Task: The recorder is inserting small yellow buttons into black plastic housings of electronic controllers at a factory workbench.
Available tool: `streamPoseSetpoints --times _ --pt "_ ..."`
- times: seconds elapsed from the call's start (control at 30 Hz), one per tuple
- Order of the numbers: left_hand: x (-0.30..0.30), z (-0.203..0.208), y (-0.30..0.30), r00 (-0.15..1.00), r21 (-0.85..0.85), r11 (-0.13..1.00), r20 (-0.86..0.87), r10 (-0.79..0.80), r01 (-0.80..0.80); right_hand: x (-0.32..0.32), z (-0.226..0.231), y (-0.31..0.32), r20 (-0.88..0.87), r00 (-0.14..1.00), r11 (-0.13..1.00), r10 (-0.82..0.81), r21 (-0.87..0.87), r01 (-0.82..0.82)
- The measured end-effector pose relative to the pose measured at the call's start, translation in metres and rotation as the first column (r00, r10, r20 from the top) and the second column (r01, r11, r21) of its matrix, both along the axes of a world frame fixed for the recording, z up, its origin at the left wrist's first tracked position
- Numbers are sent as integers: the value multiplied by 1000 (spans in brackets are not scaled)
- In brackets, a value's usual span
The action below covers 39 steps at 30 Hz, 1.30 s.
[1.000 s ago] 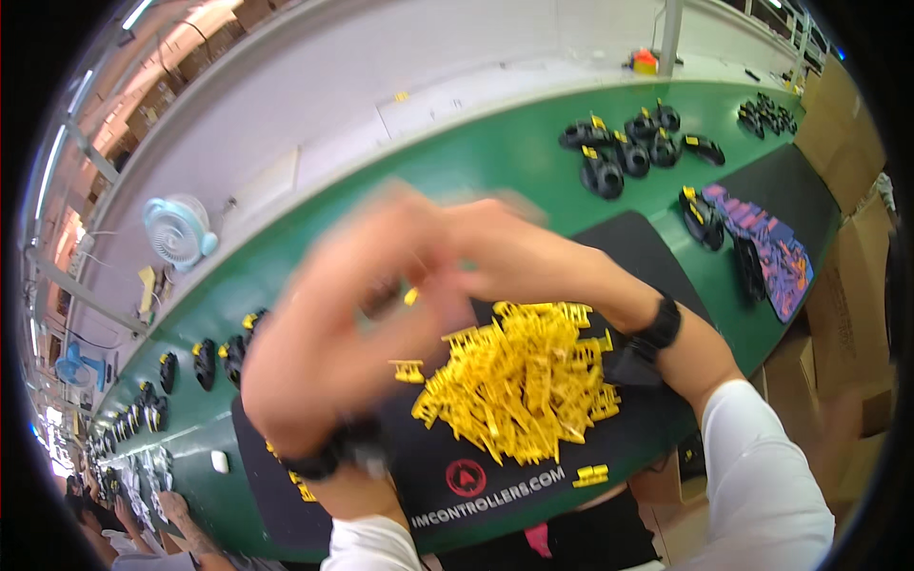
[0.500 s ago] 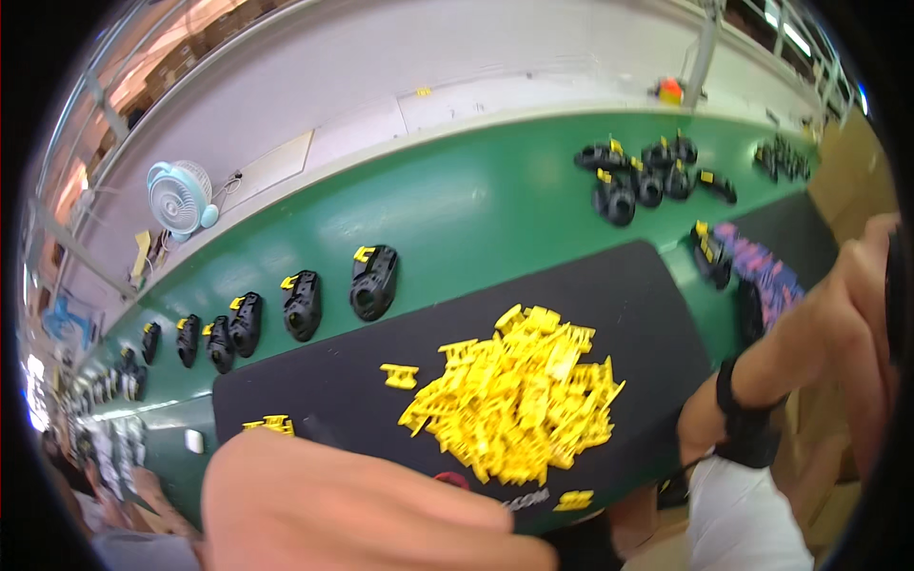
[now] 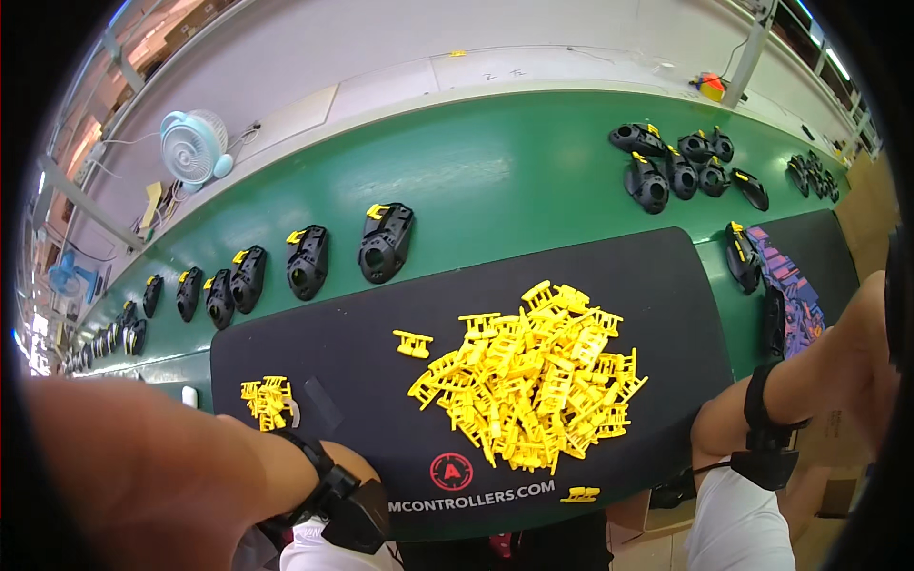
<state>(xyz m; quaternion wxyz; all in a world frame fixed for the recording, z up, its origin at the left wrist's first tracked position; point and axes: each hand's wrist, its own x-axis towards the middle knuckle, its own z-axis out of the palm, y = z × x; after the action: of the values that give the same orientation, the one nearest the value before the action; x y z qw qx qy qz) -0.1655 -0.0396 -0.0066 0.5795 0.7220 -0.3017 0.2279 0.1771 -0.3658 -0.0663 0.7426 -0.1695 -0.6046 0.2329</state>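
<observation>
Yellow plastic clips (image 3: 533,381) heaped on blk mat (image 3: 666,276) btwn L hand (image 3: 105,462) & R hand (image 3: 864,328); can't tell if fingers apart or gripping.
Risk: small clip cluster (image 3: 269,402) right of L hand could scatter if brushed; lone clip (image 3: 581,495) by mat's near edge, left of R hand, could drop if bumped.

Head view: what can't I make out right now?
All in the head view:
Left hand: blurred, fingers out of sight at the dark left rim, so any grip is unclear.
Right hand: fingers cut off by the dark right rim, contents unknown.
Pile of yellow clips: lower pieces hidden by upper ones.
Farthest-left black shells: too small for detail.
</observation>
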Motion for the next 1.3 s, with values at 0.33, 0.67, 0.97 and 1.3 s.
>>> streamPoseSetpoints --times 0.33,0.67,0.97,1.3 --pt "22 -45 0 975 -251 968 221 36 21 -77 61 84 79 980 971 -184 -139 194" --pt "36 -66 4 924 -403 915 339 180 -30 31 -5 172 940 246 13 -238 -250 968" --pt "16 -55 27 825 -429 873 389 410 -231 70 -59 179 888 453 -295 -81 -455 840" --pt "57 -33 55 789 -383 887 447 423 -258 67 -50 184 867 498 -308 -22 -480 822"
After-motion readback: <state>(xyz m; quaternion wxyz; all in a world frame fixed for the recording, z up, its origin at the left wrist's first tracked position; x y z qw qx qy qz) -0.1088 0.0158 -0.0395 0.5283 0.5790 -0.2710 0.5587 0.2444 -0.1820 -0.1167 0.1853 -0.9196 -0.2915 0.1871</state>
